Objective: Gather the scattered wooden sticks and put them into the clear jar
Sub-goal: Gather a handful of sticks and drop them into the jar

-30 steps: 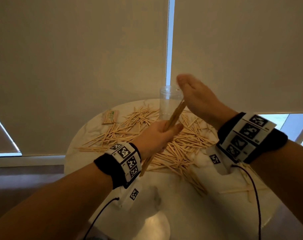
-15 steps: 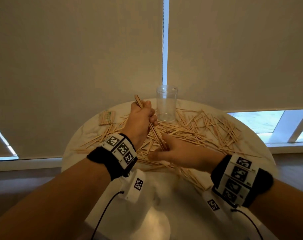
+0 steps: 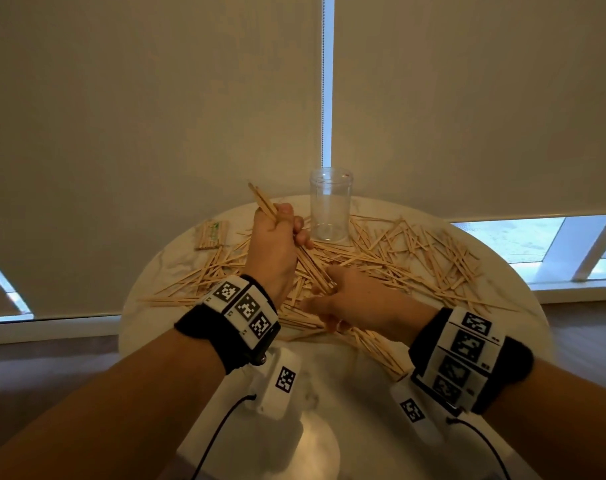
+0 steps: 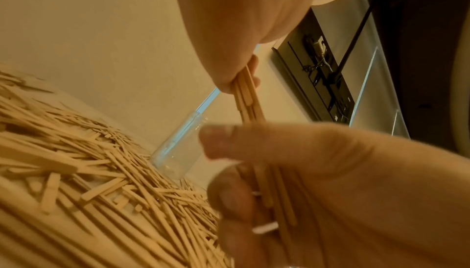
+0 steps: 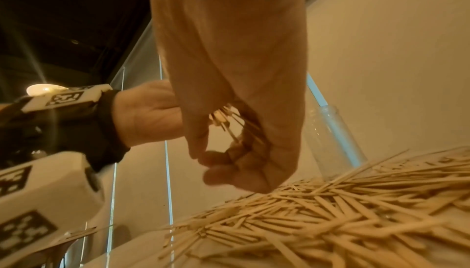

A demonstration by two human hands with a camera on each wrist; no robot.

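Observation:
An upright clear jar point(image 3: 331, 206) stands unfilled at the back of the round white table point(image 3: 346, 403). Wooden sticks point(image 3: 415, 251) lie scattered across the table's far half. My left hand point(image 3: 287, 233) grips a bundle of sticks point(image 3: 263, 200) in its fist just left of the jar, the bundle leaning up to the left. My right hand point(image 3: 331, 294) curls its fingers round the bundle's lower end. The left wrist view shows the bundle point(image 4: 248, 101) running from my left hand point(image 4: 239, 75) into my right hand point(image 4: 254, 173), with the jar point(image 4: 178, 151) behind. The right wrist view shows stick ends point(image 5: 223, 118) inside my right hand point(image 5: 218, 163).
A small wrapped packet of sticks point(image 3: 212, 234) lies at the table's back left. Beige roller blinds point(image 3: 156, 116) hang close behind the table, with a window strip point(image 3: 523, 240) at the right. The near half of the table carries no sticks.
One second ago my right hand was raised flat against the bundle's top end by the jar. It has come down and taken the lower end, and the bundle now leans the other way.

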